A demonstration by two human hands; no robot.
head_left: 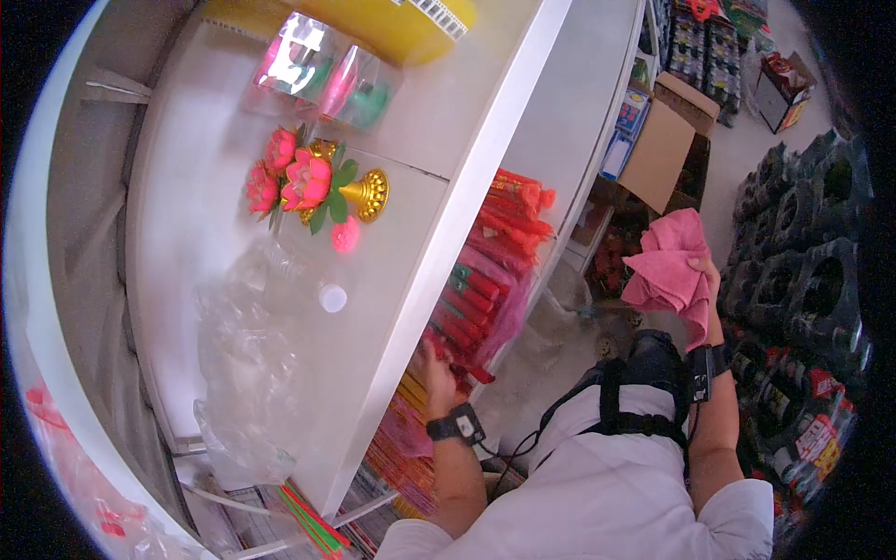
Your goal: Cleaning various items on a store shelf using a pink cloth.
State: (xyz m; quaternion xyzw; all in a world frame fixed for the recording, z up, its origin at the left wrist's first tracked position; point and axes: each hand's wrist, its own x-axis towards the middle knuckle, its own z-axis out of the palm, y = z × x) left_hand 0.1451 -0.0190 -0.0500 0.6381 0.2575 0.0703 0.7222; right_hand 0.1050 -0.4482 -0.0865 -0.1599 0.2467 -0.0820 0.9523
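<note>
My right hand (707, 275) is closed on a bunched pink cloth (674, 259), held up at the right with its lower corner hanging by the wrist. Reaching in below the white shelf board, my left hand (437, 381) has its fingers bent around the end of a red wrapped packet (457, 367); part of the grip is blurred. Beyond it, red candle-like sticks (478, 289) in clear wrapping lie in a stack on the lower shelf. Bundles of thin yellow and red sticks (406, 453) are on the near side of that hand.
On the upper shelf (392, 243) stand pink lotus ornaments (306, 179) with gold bases, boxed pink ornaments (322, 79), a crumpled clear plastic bag (247, 345) and a white round cap (332, 298). An open cardboard box (658, 154) is ahead. Wrapped dark bottle packs (793, 243) line the right.
</note>
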